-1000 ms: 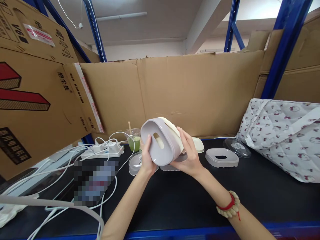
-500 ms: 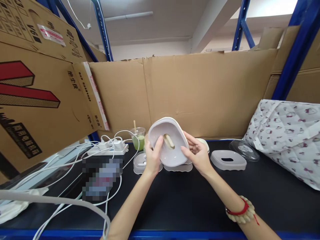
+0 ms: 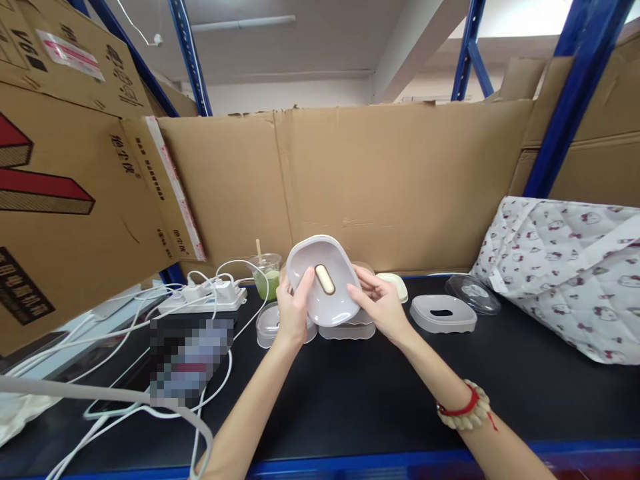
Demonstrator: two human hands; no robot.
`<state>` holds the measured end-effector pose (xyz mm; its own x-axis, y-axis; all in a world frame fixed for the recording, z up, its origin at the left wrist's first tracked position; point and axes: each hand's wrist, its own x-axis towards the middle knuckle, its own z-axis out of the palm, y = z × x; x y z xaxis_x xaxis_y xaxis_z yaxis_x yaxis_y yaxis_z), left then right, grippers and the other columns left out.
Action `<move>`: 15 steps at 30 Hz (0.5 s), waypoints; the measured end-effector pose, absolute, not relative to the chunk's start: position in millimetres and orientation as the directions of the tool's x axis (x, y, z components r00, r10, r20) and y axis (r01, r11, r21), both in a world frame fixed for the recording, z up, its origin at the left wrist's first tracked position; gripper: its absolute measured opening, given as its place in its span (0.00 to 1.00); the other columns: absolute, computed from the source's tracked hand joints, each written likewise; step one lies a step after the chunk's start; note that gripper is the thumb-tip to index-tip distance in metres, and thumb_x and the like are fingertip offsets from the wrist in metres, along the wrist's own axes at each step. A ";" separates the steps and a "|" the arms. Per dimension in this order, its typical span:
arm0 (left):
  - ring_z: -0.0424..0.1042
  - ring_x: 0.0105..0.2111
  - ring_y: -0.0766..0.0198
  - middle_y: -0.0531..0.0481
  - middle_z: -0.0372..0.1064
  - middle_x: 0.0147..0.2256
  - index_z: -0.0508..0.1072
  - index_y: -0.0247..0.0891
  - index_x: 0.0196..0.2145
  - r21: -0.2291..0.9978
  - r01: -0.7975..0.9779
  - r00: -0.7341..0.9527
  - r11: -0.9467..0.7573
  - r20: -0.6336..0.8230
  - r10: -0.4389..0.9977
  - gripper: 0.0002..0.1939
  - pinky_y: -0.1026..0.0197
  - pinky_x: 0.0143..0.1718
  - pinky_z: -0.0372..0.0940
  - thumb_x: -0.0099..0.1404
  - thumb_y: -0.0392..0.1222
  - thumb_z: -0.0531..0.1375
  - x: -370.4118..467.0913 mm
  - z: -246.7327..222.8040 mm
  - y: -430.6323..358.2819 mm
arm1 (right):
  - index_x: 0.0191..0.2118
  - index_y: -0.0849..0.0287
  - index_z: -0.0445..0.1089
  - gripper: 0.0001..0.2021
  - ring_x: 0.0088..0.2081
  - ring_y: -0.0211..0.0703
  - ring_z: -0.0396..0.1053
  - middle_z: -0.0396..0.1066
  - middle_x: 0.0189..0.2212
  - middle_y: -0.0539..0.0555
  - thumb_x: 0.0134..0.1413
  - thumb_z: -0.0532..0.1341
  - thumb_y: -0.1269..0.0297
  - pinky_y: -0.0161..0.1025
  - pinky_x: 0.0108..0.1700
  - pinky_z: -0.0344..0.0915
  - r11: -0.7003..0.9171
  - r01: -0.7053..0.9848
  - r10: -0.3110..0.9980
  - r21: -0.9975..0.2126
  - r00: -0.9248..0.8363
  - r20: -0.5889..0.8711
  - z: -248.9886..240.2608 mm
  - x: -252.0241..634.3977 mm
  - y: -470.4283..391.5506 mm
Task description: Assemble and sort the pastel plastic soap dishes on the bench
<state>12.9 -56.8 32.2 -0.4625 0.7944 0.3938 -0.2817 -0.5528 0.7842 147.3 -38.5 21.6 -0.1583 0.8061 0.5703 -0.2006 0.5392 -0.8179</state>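
Observation:
In front of me, raised over the table, a pale grey plastic shell with rounded corners is tilted so that its hollow side faces me. An oval slot sits in its middle, cream-coloured inside. My left hand grips the left edge, thumb pressed on the inner face near the slot. On the right edge my right hand is closed too, its thumb over the rim and its fingers behind. Behind and below stand clear-lidded grey containers, partly covered by the shell and my hands. A similar grey slotted piece lies on the table to the right.
A cup with green drink, a white power strip and tangled cables stand left, beside a blurred-out phone. Clear lid and quilted bag are right. A cream piece lies behind my right hand. Cardboard walls the back.
Both hands still hold the shell, which has turned slightly so its slot now looks cream and fuller. The whole view has shifted, with things sitting further left in the picture.

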 end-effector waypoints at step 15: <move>0.68 0.27 0.61 0.50 0.66 0.23 0.70 0.35 0.24 0.779 -0.129 -0.407 -0.613 0.522 0.749 0.21 0.61 0.30 0.64 0.39 0.53 0.68 12.4 41.3 -64.8 | 0.41 0.55 0.71 0.17 0.40 0.47 0.73 0.74 0.39 0.55 0.44 0.66 0.55 0.41 0.41 0.71 0.701 -0.124 0.690 -0.702 -0.130 0.712 24.6 159.2 -28.2</move>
<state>12.4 -64.8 41.3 -0.4068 0.7495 0.5223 -0.1293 -0.6132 0.7792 159.2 -28.2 24.6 -0.1297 0.6899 0.7122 -0.1239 0.7013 -0.7020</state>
